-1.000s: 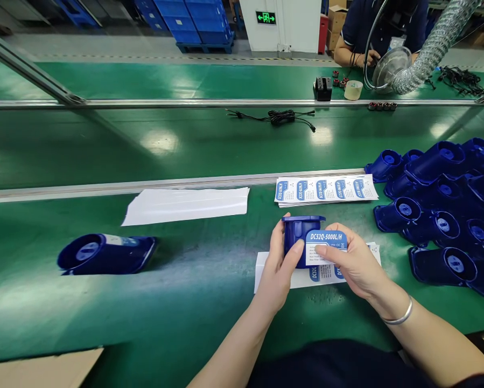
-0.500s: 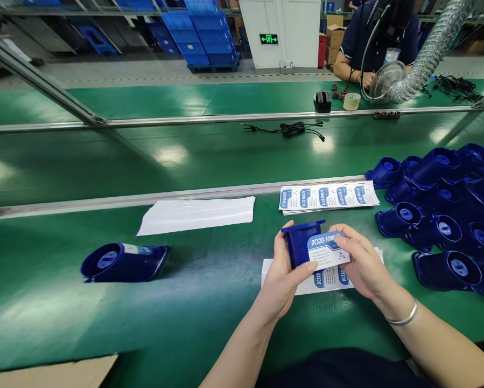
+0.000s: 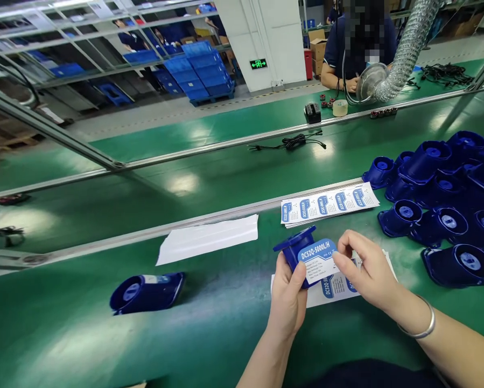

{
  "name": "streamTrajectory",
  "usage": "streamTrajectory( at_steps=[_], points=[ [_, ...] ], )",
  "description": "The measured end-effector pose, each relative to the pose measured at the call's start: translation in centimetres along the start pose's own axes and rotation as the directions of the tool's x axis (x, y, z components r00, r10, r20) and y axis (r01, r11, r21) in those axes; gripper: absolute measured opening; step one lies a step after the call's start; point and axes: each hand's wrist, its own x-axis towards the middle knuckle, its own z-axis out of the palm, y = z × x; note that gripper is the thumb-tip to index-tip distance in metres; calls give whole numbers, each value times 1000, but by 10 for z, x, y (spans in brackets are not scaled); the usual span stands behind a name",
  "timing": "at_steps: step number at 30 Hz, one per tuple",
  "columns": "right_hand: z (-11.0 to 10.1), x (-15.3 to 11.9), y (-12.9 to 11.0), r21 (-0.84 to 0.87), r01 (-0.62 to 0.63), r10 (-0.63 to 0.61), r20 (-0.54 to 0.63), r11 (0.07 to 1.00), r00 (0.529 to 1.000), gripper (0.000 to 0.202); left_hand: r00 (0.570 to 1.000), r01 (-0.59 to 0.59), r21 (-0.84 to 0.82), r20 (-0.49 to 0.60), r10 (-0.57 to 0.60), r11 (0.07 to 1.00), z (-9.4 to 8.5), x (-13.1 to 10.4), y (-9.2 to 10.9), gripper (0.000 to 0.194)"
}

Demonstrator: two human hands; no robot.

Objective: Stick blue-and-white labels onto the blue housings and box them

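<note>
My left hand (image 3: 285, 299) is wrapped round a dark blue plastic housing (image 3: 294, 249) with a flange at its upper end. A blue-and-white label (image 3: 317, 261) printed "DC52Q-5000L/H" lies against its side, under the left thumb, and sticks out to the right. At that free end, the thumb and bent forefinger of my right hand (image 3: 371, 269) pinch the label's edge. Beneath both hands a label sheet (image 3: 338, 288) rests on the bench, partly covered. To the left, another blue housing (image 3: 148, 295) lies on its side with a label on top.
Many blue housings (image 3: 439, 188) crowd the right side. Label sheets (image 3: 330, 205) and white backing paper (image 3: 209, 237) lie along the metal rail. Beyond it are a black cable (image 3: 294, 142), a tape roll (image 3: 340, 108), a duct (image 3: 409, 48) and a co-worker (image 3: 334, 70).
The view has tilted and shifted. The housing has turned in my left hand, and more of the label faces me. My right forefinger is more bent, the hand still at the label's right end.
</note>
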Motion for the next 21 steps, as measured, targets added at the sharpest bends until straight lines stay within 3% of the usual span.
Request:
streamTrajectory(
  at_steps=[5, 10, 14, 21],
  points=[
    [6, -3, 1, -176, 176, -182, -20, 968, 983, 33, 1000, 5, 4, -8, -5, 1000, 2, -2, 0, 57],
    [9, -3, 4, -233, 303, -314, -11, 924, 949, 34, 999, 39, -52, -18, -40, 998, 2, -6, -2, 44],
    [12, -3, 4, -199, 302, -311, -12, 932, 950, 34, 999, -4, -125, -44, -2, 992, 3, -11, -5, 33],
    [20, -4, 1, -85, 261, -264, -28, 962, 964, 34, 1000, 3, -156, 7, -2, 988, 2, -16, -8, 33]
  ],
)
